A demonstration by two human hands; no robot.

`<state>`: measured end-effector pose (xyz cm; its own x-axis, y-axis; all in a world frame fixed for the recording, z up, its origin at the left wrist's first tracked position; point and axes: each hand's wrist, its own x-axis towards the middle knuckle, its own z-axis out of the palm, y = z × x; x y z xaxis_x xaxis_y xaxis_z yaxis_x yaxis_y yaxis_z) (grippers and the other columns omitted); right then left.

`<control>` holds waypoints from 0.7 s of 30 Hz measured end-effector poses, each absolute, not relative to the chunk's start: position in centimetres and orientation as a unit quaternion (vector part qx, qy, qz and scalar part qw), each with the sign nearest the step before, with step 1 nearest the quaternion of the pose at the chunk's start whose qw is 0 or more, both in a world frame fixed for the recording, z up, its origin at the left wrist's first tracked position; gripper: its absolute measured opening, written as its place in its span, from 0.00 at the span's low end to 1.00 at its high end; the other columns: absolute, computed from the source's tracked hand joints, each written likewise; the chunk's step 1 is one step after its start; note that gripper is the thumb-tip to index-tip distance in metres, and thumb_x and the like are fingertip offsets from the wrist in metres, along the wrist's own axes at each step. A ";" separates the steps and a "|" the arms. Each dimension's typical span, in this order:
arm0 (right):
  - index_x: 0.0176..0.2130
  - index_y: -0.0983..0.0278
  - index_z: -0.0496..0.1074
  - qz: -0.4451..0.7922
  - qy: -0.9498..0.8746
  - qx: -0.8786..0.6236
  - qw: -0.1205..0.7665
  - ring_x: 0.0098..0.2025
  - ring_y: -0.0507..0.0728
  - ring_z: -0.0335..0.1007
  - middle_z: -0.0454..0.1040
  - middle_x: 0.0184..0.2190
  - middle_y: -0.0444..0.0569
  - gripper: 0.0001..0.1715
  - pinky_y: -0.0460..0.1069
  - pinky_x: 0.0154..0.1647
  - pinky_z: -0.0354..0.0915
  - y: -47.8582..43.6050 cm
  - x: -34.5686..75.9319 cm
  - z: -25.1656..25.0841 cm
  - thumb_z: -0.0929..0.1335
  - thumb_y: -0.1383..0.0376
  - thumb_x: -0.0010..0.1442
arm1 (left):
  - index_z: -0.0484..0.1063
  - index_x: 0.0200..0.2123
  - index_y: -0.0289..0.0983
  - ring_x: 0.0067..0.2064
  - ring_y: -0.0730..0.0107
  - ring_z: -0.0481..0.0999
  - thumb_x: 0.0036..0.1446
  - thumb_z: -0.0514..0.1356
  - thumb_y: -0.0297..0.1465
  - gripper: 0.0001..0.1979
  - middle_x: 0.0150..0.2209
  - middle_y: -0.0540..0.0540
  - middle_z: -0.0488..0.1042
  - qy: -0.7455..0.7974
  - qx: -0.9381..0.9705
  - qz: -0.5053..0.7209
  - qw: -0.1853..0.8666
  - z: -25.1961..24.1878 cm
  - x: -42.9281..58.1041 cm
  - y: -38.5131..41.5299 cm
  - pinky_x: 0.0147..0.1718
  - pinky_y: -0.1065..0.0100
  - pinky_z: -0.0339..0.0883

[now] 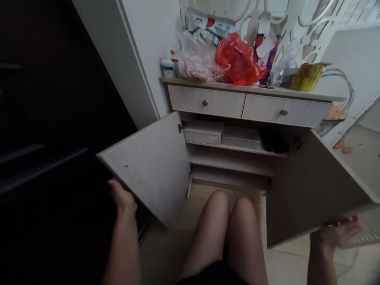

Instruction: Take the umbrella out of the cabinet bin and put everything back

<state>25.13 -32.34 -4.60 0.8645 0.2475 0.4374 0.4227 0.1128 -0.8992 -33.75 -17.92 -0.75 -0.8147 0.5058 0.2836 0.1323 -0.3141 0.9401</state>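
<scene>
Both doors of a pale wooden cabinet stand open. My left hand (122, 198) is at the outer edge of the left door (154, 166); its thumb shows and the other fingers are hidden behind the door. Near the lower outer edge of the right door (314, 190) is my right hand (338, 233), slightly blurred, its fingers stretched out along the edge. Inside, the upper shelf (274, 153) holds a white box (202, 132), a second pale box (240, 137) and something dark (274, 139). The two lower shelves show no objects.
Two closed drawers (222, 103) sit above the doors. On the cabinet top lie a red plastic bag (239, 61), a clear bag (197, 59), a white bottle (168, 68) and a yellow package (307, 77). My knees are before the cabinet. Dark furniture (53, 118) stands left.
</scene>
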 end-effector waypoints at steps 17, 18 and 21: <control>0.47 0.63 0.70 0.121 -0.477 -0.616 0.615 0.41 0.58 0.75 0.77 0.40 0.53 0.26 0.52 0.43 0.68 -18.7 13.2 -2.9 0.59 0.46 0.66 | 0.76 0.38 0.38 0.38 0.61 0.81 0.63 0.56 0.40 0.13 0.37 0.41 0.81 0.490 0.656 0.558 0.135 -2.8 -11.9 -12.1 0.40 0.65 0.71; 0.47 0.63 0.70 0.118 -0.490 -0.637 0.583 0.40 0.58 0.75 0.78 0.39 0.53 0.25 0.52 0.42 0.67 -17.3 12.5 -2.4 0.58 0.48 0.67 | 0.76 0.37 0.38 0.37 0.62 0.80 0.64 0.57 0.37 0.11 0.36 0.41 0.81 0.497 0.671 0.534 0.135 -2.2 -10.6 -11.3 0.39 0.66 0.70; 0.47 0.63 0.70 0.098 -0.509 -0.702 0.489 0.38 0.59 0.75 0.77 0.37 0.54 0.23 0.52 0.40 0.66 -13.0 10.6 -1.0 0.54 0.54 0.70 | 0.76 0.37 0.37 0.35 0.64 0.80 0.65 0.57 0.33 0.09 0.33 0.42 0.80 0.533 0.693 0.470 0.121 -0.7 -7.1 -8.9 0.37 0.69 0.66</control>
<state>10.58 -12.98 -1.04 0.4631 0.8099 0.3600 0.6184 -0.0042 -0.7858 -7.13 -8.89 -0.69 -0.0112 0.8528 0.5221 0.6251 -0.4016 0.6693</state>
